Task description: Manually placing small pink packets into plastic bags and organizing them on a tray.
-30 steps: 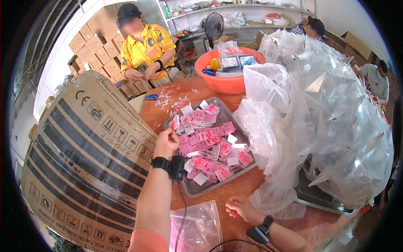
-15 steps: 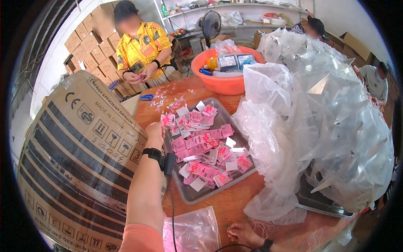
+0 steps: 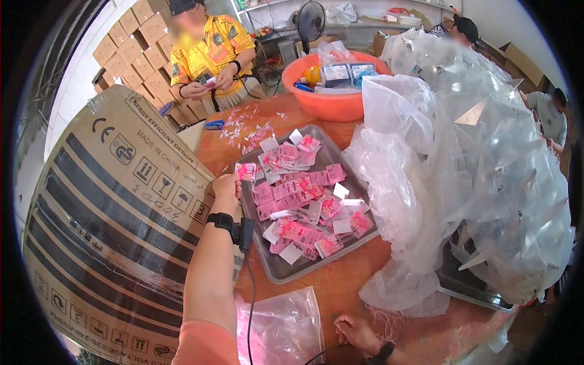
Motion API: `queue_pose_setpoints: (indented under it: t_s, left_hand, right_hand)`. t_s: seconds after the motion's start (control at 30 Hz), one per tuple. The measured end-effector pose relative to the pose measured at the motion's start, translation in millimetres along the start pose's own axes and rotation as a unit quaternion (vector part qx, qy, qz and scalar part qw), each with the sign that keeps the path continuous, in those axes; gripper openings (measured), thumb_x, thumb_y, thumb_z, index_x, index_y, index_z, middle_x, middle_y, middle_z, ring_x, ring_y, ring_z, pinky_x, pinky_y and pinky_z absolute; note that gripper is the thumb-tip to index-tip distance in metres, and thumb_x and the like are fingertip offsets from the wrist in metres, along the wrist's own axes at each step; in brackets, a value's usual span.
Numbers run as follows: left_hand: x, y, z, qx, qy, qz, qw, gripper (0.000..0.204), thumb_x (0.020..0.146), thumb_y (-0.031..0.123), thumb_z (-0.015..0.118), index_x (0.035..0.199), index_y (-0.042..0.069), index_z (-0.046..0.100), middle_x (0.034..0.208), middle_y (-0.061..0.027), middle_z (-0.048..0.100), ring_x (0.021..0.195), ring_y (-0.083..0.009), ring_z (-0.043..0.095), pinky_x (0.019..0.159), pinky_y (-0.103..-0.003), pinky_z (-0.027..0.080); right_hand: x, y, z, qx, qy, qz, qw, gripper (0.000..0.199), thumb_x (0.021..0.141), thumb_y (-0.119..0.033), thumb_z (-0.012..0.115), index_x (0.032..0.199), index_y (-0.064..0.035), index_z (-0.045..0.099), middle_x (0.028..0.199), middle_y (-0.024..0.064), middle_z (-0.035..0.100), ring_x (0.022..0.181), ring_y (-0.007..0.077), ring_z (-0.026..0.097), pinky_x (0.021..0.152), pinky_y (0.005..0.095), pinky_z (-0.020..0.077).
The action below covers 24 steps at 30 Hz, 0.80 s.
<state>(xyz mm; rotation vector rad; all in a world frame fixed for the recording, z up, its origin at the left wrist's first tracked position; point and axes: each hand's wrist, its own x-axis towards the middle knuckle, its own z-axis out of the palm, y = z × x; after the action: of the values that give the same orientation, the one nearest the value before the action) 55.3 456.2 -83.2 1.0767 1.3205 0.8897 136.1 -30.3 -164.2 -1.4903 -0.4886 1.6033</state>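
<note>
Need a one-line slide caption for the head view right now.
Left hand lifts a pink packet at the metal tray edge; right hand rests on the wooden table.
</note>
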Motion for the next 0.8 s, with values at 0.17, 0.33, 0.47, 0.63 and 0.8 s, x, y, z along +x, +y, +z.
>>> queue_pose_setpoints:
  t_s: [0.17, 0.33, 0.47, 0.63, 0.8]
  left_hand:
    - [15.0, -7.6, -8.5, 0.058, 0.104, 0.087, 0.989, 0.016, 0.08, 0.016, 0.057, 0.068, 0.006, 0.057, 0.053, -0.001, 0.051, 0.04, -0.0107, 0.046, 0.035, -0.025, 0.035]
    - [43.6, 60.0, -14.0, 0.183, 0.15, 0.294, 0.926, 0.02, 0.08, 0.014, 0.053, 0.067, 0.0, 0.061, 0.055, -0.0067, 0.057, 0.048, -0.0159, 0.055, 0.046, -0.031, 0.042]
    - [65.9, 44.6, -12.8, 0.308, 0.159, 0.38, 0.858, 0.019, 0.081, 0.013, 0.053, 0.068, 0.001, 0.059, 0.055, -0.0045, 0.054, 0.05, -0.0128, 0.051, 0.046, -0.029, 0.039]
    - [78.7, -8.1, 13.8, 0.167, 0.07, 0.116, 0.977, 0.017, 0.083, 0.011, 0.052, 0.071, 0.002, 0.061, 0.058, -0.0032, 0.055, 0.049, -0.0117, 0.052, 0.044, -0.027, 0.039]
    - [136.1, -21.3, -3.6, 0.308, 0.176, 0.27, 0.895, 0.015, 0.081, 0.009, 0.05, 0.077, -0.003, 0.058, 0.064, -0.0231, 0.058, 0.066, -0.0394, 0.062, 0.061, -0.043, 0.046]
  right_hand:
    - [0.7, -0.3, 0.2, -0.024, 0.012, 0.003, 1.0, 0.016, 0.091, -0.015, 0.049, 0.098, -0.0016, 0.055, 0.076, 0.0035, 0.056, 0.057, 0.0093, 0.055, 0.05, 0.0222, 0.0446]
    - [-3.1, 2.6, 4.1, -0.003, 0.037, 0.006, 0.999, 0.015, 0.09, -0.011, 0.05, 0.099, -0.0005, 0.056, 0.076, 0.0035, 0.057, 0.059, 0.01, 0.055, 0.052, 0.0238, 0.046]
    - [6.3, 27.3, 8.0, -0.048, 0.076, -0.135, 0.987, 0.009, 0.09, -0.009, 0.051, 0.091, -0.0025, 0.057, 0.067, 0.0015, 0.053, 0.052, 0.0081, 0.05, 0.046, 0.0219, 0.0389]
    - [0.6, 19.6, 10.1, -0.057, 0.086, -0.119, 0.987, 0.015, 0.091, -0.014, 0.05, 0.093, -0.0017, 0.057, 0.068, 0.0022, 0.053, 0.056, 0.0099, 0.051, 0.048, 0.0236, 0.04]
    - [-4.5, -15.8, 3.9, -0.087, 0.038, -0.055, 0.994, 0.017, 0.091, -0.015, 0.05, 0.098, -0.0012, 0.057, 0.07, 0.0062, 0.055, 0.058, 0.0128, 0.051, 0.052, 0.0265, 0.0433]
